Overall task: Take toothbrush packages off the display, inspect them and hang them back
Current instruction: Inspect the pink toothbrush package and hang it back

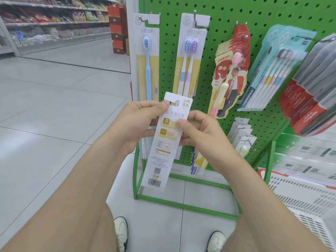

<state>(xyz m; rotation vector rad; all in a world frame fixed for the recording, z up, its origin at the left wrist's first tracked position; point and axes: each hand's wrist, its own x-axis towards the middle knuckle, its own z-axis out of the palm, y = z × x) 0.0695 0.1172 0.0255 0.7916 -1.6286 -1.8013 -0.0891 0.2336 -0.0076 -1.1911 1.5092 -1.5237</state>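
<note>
1. A toothbrush package (161, 155) is held in front of the display, barcode side facing the camera. The left hand (138, 120) pinches its upper left edge and the right hand (198, 131) pinches its right edge.
2. Behind, a green pegboard (227, 15) carries a single-brush package (148, 57) and a twin pack (189, 57) on hooks.
3. Stocked shelves (54, 20) stand far left.

Pale grey glossy floor tiles (54, 110) run out to my left toward long store shelves stocked with bagged snacks (54, 19), and a tall stack of red cardboard cartons (117, 30) stands at the far end of that aisle. Low at my right sits a white slotted plastic shopping basket with an orange rim (300, 202). My two white sneakers with dark trim (121, 231) stand on the tiles below.
</note>
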